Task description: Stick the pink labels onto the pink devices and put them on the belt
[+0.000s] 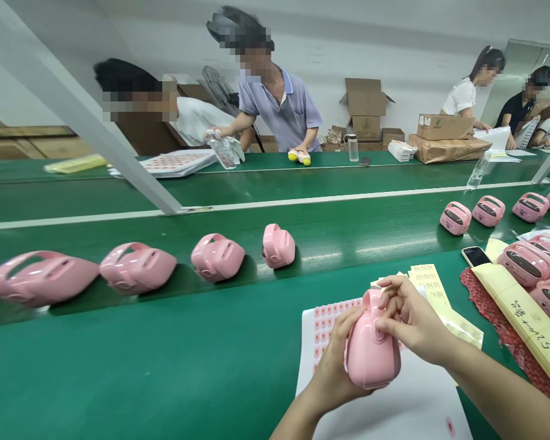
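A pink plastic case with a carrying handle [373,363] is held up end-on above the green work surface. My left hand [332,366] is closed around its side and lower part. My right hand [410,315] is at the upper part, its thumb pressing near the handle's base and its bent fingers against the handle. Whether a small sticker lies under that thumb, I cannot tell. Beneath both hands lies a white sticker sheet [308,342] with rows of small pink-red stickers and a bare lower area. One loose sticker [450,426] shows near its bottom corner.
Several pink cases [217,256] stand along the green belt [348,238]. More pink cases [527,263] sit at right, near yellow paper strips [522,318], a phone [475,256] and yellow sticker sheets [428,287]. A slanted white post [87,110] rises at left. Co-workers [279,110] are across the belt.
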The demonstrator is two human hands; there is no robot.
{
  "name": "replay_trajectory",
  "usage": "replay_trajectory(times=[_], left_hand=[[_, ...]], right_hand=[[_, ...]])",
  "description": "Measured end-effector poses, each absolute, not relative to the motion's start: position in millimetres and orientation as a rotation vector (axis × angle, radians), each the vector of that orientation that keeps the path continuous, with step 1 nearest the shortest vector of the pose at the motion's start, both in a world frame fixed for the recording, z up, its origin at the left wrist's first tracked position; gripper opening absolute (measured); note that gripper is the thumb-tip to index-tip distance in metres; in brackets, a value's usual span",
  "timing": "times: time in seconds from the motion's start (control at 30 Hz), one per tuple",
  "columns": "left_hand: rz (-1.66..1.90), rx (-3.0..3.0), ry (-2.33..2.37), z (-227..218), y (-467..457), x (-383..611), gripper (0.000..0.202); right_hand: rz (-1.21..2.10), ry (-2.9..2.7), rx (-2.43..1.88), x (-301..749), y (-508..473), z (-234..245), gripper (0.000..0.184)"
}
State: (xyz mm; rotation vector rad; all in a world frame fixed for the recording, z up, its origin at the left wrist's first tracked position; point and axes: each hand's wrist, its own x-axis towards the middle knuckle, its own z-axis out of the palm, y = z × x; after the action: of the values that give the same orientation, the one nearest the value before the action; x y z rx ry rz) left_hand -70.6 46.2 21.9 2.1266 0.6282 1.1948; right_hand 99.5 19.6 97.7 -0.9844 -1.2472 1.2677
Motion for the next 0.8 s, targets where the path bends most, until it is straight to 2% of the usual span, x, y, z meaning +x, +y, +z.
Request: replay_trajectory(times=[0.2, 0.4, 0.5, 0.7, 0.8], left_hand=[[1.213, 2.034, 0.595, 21, 45, -71, 0.100], [1.248, 1.973, 0.603, 17, 44, -73, 0.101], [1.202, 2.044, 0.629, 16, 43, -76, 0.101], [1.184, 2.135, 0.649, 22, 42, -79, 0.094], [1.204, 2.191, 0.649, 23, 43, -81, 0.093]], right_hand=[[1.304, -1.252, -1.012, 98, 20, 98, 0.041], [1.156, -1.385, -1.044, 96, 15, 95, 0.041], [0.903, -1.586, -1.083, 95, 11, 93, 0.042], [0.026, -1.986, -1.049, 91, -4, 86, 0.059], [-0.111, -2.078, -1.038, 89, -10, 84, 0.064]])
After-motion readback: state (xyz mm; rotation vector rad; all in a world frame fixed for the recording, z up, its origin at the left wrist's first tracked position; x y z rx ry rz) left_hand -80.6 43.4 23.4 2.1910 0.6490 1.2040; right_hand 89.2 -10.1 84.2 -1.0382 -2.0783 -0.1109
